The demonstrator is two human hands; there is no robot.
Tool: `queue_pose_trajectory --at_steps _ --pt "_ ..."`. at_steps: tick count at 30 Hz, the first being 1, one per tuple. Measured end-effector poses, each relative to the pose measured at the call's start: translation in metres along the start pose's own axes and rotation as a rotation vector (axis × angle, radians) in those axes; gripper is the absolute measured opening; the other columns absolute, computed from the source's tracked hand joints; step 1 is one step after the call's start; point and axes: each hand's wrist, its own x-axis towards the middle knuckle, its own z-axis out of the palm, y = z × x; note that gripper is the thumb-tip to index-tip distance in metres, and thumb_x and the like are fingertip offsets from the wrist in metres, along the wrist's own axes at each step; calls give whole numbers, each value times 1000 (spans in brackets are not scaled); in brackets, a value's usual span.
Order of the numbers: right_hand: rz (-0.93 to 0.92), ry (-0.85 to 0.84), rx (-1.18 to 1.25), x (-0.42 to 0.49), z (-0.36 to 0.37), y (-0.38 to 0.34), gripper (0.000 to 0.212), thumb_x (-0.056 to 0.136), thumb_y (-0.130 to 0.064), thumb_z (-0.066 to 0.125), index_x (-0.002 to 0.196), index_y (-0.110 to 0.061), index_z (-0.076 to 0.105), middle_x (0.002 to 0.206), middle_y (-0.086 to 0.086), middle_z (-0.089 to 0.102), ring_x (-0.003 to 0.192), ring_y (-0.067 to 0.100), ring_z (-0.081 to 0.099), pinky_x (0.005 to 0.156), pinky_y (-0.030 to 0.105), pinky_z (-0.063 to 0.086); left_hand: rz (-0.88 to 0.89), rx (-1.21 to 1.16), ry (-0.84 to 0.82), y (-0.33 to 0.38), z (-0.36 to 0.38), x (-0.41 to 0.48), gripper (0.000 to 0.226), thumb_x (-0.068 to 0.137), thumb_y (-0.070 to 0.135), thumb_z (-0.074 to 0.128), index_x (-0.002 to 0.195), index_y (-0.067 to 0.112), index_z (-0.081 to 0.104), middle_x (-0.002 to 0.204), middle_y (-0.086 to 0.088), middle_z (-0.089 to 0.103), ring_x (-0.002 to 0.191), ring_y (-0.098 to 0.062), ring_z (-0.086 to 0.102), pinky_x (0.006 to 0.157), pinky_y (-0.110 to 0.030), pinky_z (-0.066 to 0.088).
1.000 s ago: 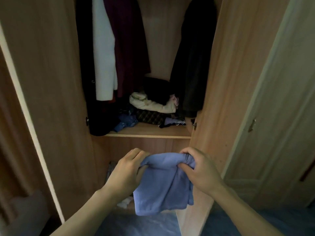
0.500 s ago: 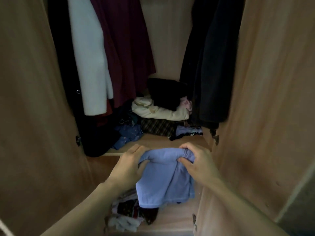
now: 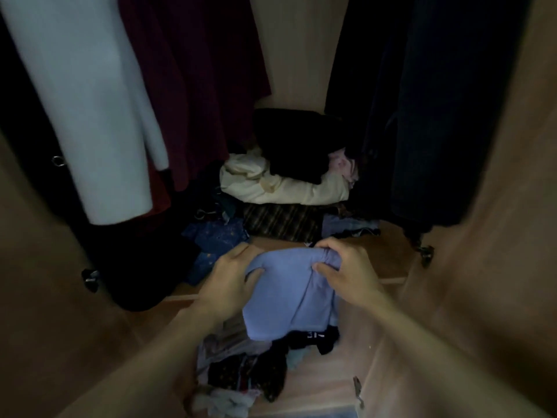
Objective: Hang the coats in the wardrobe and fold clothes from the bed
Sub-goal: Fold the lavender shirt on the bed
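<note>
Starting at the left of the frame, the wardrobe's left wall (image 3: 45, 327) stands close by, and beside it a white coat (image 3: 90, 116) and a maroon coat (image 3: 196, 86) hang down almost to the upper shelf (image 3: 388, 251), so I judge the coat part largely done on this side. Lower centre, my left hand (image 3: 232, 282) clamps the left end of the folded blue garment (image 3: 289, 297), fingers curled over its top edge. My right hand (image 3: 346, 270) pinches the right end the same way. The garment hangs between them, in front of the shelf lip and above a loose jumble of clothes (image 3: 241, 372) on the lower shelf (image 3: 325, 381). Behind it, centre frame, a stack of folded clothes (image 3: 280, 188) already sits on the upper shelf, with a black piece on top. This piece looks folded and only needs setting down. The bed is out of view, so I cannot tell how much is left there. Bare wood shows at the shelf's front right, just ahead of my right hand, and that is the open room. Dark coats (image 3: 437, 116) crowd the upper right, a hinge (image 3: 426, 254) juts beneath them, and the right wall (image 3: 497, 267) hems in that arm.
</note>
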Motion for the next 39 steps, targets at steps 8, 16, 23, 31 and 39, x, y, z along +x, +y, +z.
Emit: queue_pose_trajectory --at_steps 8,16,23,31,39 --pt "84 -80 -25 58 43 38 21 83 -12 71 102 -17 67 93 -4 69 86 10 63 77 30 51 -18 -180 -33 -78 32 41 46 93 6 60 112 48 56 100 37 50 95 15 54 77 -1 38" --pt "170 -141 -9 110 78 83 18 87 -8 67 105 -8 67 101 6 69 95 20 63 82 35 52 -105 -222 -49 -130 69 81 15 98 15 56 104 22 67 99 11 64 91 1 61 76 -23 52" --pt "208 -161 -81 156 97 119 35 85 -7 65 120 -9 62 117 11 60 108 21 57 86 21 43 -330 -64 -61 -146 87 122 23 94 4 54 115 10 63 109 -8 61 98 -19 55 80 -31 46" --pt "22 -289 -176 135 113 129 54 88 -38 67 134 -12 52 137 3 50 128 13 41 104 17 26 -187 190 -314 -147 102 102 44 97 27 51 138 13 51 144 -4 46 127 -20 40 105 -30 36" --pt "-135 -583 -383 77 142 122 84 92 -62 47 155 -17 12 158 -3 -10 145 12 -14 118 27 -10 9 154 -348 -133 111 60 52 89 39 57 136 18 54 146 1 47 132 -19 43 109 -28 31"
